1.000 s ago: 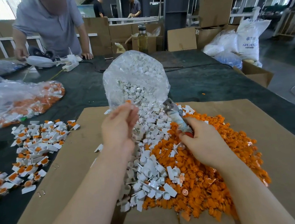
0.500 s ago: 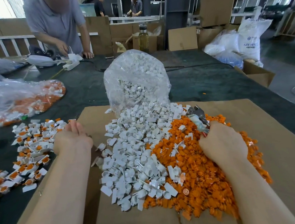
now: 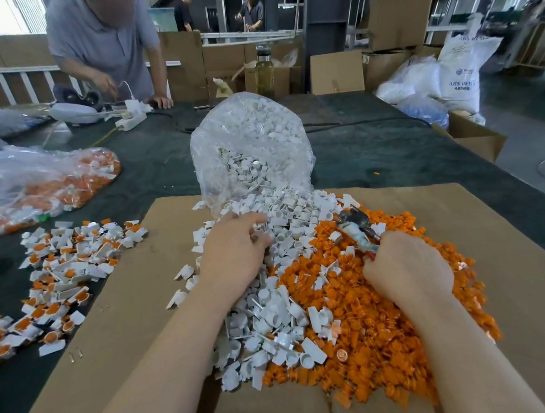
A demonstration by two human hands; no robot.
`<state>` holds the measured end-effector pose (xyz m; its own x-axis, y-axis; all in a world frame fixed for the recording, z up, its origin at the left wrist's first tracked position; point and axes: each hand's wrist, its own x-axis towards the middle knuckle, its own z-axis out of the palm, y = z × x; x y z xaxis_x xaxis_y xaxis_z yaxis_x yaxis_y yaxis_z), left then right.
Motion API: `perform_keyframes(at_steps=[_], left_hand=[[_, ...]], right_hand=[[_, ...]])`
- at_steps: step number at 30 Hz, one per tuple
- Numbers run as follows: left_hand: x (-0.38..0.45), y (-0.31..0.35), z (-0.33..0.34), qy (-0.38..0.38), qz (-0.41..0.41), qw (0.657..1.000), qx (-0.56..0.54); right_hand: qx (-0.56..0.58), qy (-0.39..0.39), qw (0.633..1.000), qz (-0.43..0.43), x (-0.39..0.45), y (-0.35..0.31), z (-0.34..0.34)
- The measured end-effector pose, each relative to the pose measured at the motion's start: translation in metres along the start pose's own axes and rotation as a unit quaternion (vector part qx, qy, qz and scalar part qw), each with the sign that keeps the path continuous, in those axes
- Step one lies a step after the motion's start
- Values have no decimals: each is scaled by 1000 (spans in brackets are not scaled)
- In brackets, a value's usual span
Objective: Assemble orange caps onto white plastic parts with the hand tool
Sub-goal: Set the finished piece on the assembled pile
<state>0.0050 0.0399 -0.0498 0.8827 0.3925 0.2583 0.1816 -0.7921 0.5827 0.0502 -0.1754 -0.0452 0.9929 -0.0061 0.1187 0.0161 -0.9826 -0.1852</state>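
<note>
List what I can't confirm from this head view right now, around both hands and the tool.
- Left hand: its own back hides whether the fingers hold a white part.
- Hand tool: handle buried in the right hand; tip blurred, so a loaded cap cannot be told.
- Cardboard sheet: near edge cut off by the frame.

On the cardboard sheet [image 3: 460, 211]: white plastic parts [image 3: 273, 320] piled left, touching orange caps [image 3: 388, 327] piled right. Behind both, a plastic bag [image 3: 250, 143] spilling parts. Left of the sheet, on the table [image 3: 374, 152], assembled parts [image 3: 66, 258]. Behind those, another bag [image 3: 50, 181].
</note>
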Motion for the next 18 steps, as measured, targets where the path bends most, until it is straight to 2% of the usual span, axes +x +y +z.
perform_keyframes(at_steps=[3, 8, 11, 14, 18], left_hand=[[-1, 0, 5, 2, 38, 998, 46], [-2, 3, 2, 26, 31, 999, 7], [-3, 11, -1, 24, 17, 995, -91], [-4, 20, -6, -6, -22, 977, -214], [-7, 30, -12, -83, -64, 937, -334]], right_hand=[[2, -25, 1000, -3, 1, 0, 1], [24, -10, 1000, -2, 0, -2, 0], [78, 32, 996, -9, 2, 1, -2], [148, 59, 986, -40, 2, 0, -5], [329, 33, 941, -76, 1, -3, -7]])
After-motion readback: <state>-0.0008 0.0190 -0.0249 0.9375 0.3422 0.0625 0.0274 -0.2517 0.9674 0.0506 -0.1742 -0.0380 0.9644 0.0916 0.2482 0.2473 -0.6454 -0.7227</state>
